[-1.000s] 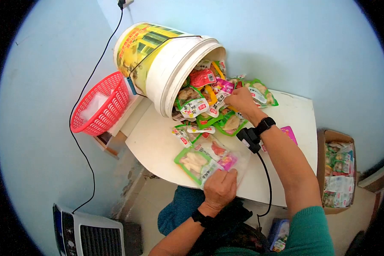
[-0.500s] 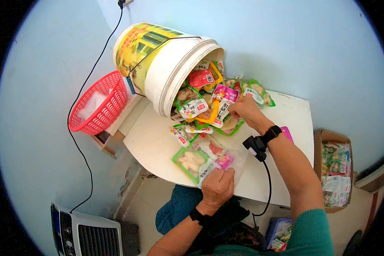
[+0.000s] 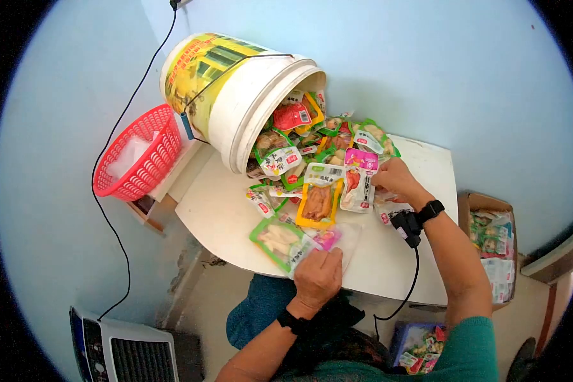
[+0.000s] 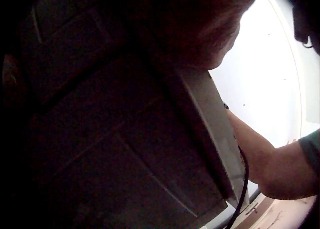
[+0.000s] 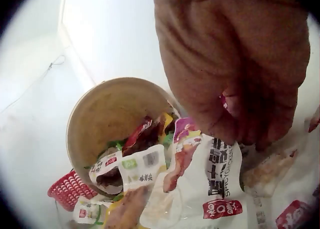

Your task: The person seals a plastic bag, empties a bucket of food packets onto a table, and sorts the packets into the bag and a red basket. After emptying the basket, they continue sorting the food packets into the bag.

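My right hand pinches the edge of a pink-and-white snack packet over the front of the heap. Up close in the right wrist view, the packet hangs below the fingers with dark lettering and a red label. My left hand grips a clear plastic bag at the table's near edge. A green-edged snack packet and a bit of pink packaging show in that bag. Between the hands and the bucket lies a yellow-edged packet. The left wrist view is mostly dark.
A white bucket lies on its side, several packets spilling from its mouth onto the white table. Left stands a red basket. A cardboard box of packets and a blue bin are on the floor. A cable hangs from the right wrist.
My right hand has drawn the pink-and-white packet out of the heap, rightward and nearer. The yellow-edged packet has slid forward onto the table. My left hand keeps its grip on the bag.
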